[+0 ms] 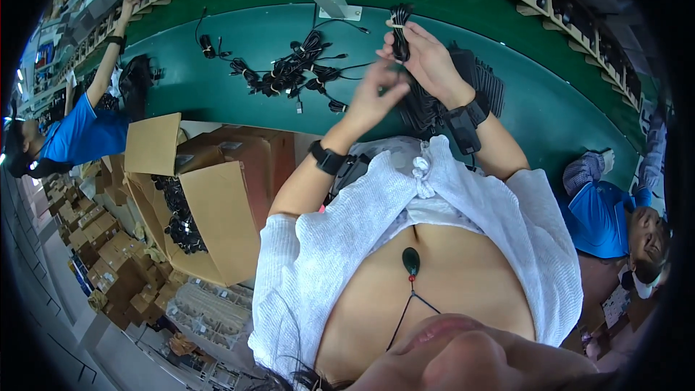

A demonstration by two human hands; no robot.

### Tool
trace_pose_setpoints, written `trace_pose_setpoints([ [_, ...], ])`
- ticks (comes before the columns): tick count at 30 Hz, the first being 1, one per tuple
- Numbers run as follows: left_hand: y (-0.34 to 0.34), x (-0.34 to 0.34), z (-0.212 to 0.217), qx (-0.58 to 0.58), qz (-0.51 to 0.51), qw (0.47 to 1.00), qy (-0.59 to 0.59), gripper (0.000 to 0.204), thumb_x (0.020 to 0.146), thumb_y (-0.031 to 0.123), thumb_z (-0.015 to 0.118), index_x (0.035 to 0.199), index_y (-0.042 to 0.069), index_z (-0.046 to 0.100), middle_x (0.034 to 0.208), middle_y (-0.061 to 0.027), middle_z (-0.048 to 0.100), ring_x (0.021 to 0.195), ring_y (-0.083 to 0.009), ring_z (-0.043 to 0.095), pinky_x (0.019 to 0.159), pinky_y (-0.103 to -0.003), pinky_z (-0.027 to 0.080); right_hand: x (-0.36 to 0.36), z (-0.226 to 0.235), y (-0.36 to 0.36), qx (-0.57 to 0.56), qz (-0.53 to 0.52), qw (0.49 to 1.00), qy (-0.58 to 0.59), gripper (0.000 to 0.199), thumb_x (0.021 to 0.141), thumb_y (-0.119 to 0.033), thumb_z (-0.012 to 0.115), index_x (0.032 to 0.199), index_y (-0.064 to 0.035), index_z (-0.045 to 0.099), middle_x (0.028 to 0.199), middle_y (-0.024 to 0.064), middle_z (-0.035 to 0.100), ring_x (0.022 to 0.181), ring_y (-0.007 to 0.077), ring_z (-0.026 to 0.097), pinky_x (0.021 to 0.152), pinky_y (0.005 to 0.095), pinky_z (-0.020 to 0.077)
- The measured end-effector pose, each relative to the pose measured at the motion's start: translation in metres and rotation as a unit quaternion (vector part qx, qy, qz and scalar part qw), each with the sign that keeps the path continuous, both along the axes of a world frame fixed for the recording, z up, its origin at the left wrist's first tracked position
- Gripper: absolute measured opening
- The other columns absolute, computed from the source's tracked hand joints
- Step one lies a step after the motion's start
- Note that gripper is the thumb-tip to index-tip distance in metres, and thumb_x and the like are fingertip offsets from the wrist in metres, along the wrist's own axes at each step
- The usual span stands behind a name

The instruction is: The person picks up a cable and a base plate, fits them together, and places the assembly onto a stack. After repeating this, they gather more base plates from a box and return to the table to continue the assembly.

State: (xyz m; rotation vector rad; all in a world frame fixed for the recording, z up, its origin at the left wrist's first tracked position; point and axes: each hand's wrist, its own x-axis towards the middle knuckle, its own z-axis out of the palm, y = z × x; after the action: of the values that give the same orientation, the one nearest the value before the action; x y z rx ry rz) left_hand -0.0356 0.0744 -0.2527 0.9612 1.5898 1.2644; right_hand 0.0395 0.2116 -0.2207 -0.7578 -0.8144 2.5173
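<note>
Black, thin cable coil [399, 29] is pinched in the right hand [427, 61]; the left hand [376, 98] touches it with loose fingers. The brown cardboard box [217, 224] contains more black coils [177, 217].

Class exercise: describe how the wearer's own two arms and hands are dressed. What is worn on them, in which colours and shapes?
Both hands are bare, no gloves. The left hand has a slim black band on its wrist. The right hand has a broader black strap with a boxy black unit on its wrist. Loose white, open-knit sleeves cover the upper arms; the forearms are uncovered.
</note>
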Motion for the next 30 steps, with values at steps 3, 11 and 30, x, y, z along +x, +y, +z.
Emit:
trace_pose_setpoints([
  [3,0.006,0.017,-0.008,-0.104,-0.192,0.938,-0.268,0.019,0.094,0.019,0.051,0.101,0.003,0.056,0.065,-0.0010,0.057,0.060,-0.0109,0.056,0.062,-0.023,0.045,0.020,-0.003,0.016,-0.031,0.055,0.996,0.057,0.029,0.099,-0.026,0.036,0.110,-0.0019,0.047,0.078,0.0018,0.051,0.065,0.0092,0.047,0.060,0.0201,0.0404],
  [11,0.011,-0.018,-0.004,-0.111,-0.068,0.964,-0.233,0.019,0.095,0.021,0.049,0.097,0.004,0.057,0.071,-0.0010,0.055,0.054,-0.0072,0.045,0.050,-0.019,0.035,0.058,0.003,-0.021,0.664,0.140,0.725,-0.115,0.031,0.088,-0.019,0.055,0.114,-0.0029,0.050,0.094,0.0155,0.061,0.084,0.0348,0.060,0.072,0.0379,0.0468],
  [30,-0.002,0.000,-0.020,-0.140,-0.039,0.973,-0.180,0.012,0.092,0.011,0.052,0.098,0.003,0.058,0.079,-0.0011,0.058,0.064,-0.0079,0.054,0.063,-0.020,0.043,0.078,0.001,0.286,0.201,0.190,0.958,-0.069,0.025,0.093,-0.028,0.049,0.095,-0.0037,0.053,0.062,0.0043,0.052,0.047,0.0142,0.049,0.040,0.0267,0.0368],
])
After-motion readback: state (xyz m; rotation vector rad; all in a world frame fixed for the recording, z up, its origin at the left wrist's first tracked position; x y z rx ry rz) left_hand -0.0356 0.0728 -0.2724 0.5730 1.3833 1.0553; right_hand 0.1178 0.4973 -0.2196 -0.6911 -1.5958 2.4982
